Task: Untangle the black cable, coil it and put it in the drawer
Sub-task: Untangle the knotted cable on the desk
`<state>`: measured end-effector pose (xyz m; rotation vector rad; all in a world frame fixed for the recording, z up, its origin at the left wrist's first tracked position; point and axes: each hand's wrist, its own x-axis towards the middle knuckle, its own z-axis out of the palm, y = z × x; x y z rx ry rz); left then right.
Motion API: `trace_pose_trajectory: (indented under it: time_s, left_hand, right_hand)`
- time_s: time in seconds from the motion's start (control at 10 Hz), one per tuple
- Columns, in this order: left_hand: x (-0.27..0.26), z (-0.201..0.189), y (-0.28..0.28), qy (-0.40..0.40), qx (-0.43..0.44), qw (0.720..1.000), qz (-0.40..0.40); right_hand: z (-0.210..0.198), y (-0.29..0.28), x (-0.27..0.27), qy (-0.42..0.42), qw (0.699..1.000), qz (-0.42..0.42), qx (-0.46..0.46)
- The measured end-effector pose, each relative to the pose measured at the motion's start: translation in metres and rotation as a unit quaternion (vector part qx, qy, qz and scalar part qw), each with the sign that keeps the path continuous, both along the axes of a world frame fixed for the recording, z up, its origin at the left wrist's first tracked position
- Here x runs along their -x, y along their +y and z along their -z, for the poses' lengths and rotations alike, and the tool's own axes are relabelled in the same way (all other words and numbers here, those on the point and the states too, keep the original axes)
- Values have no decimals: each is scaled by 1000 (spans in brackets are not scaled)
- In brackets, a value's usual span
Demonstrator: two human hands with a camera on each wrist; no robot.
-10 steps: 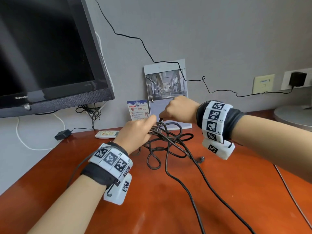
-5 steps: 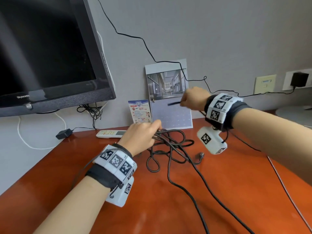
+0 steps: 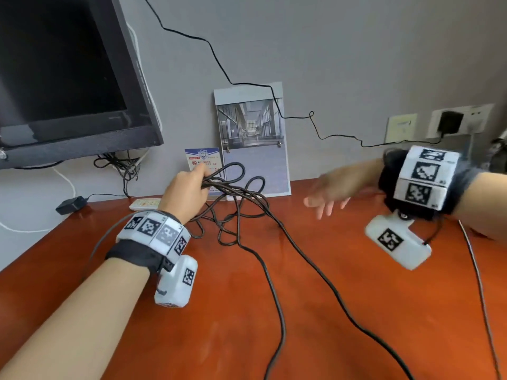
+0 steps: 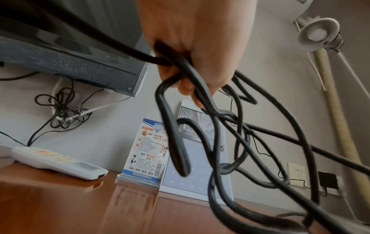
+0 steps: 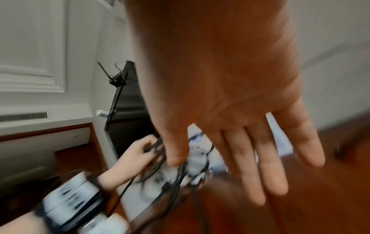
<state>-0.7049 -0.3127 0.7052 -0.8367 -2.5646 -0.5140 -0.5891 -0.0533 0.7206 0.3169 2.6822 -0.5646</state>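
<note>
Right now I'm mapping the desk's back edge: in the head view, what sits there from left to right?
Black power adapter → white remote → blue-and-white leaflet → wall calendar → right hand with fingers spread.

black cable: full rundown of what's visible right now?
The black cable is a round, smooth, rubbery-looking cord, still knotted into several crossing loops. The left hand grips a bunch of strands and holds the tangle lifted above the wooden desk, in front of the calendar. Lower loops hang down to the desktop, and two long strands trail across it toward the near edge. The right hand is apart from it, fingers spread. No plug is discernible.
</note>
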Motion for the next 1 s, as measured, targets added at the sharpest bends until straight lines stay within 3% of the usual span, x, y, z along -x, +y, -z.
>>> trace_pose_trajectory:
  time_s: [0.1, 0.2, 0.3, 0.4, 0.5, 0.6, 0.8, 1.0]
  left_hand:
    - [2, -2, 2, -2, -8, 1000, -8]
    - [2, -2, 3, -11, -8, 1000, -6]
    - [0, -1, -5, 15, 16, 999, -24]
    - [1, 2, -17, 3, 67, 998, -2]
    - [0, 8, -23, -55, 57, 995, 64]
    - [-4, 16, -23, -93, -15, 987, 129]
    - [-2, 21, -21, -134, 0, 985, 106]
    - [-4, 16, -20, -162, -14, 973, 163]
  right_hand:
    - [103, -26, 33, 26, 991, -18, 133]
    - [27, -81, -40, 31, 993, 24, 112]
    - [27, -58, -44, 80, 993, 40, 79]
    - [16, -19, -17, 209, 973, 58, -74]
    - [1, -2, -9, 299, 946, 74, -100]
    - [-13, 14, 2, 378, 913, 117, -100]
    - [-51, 22, 11, 473, 860, 172, -85]
    - [-72, 5, 5, 509, 846, 156, -15]
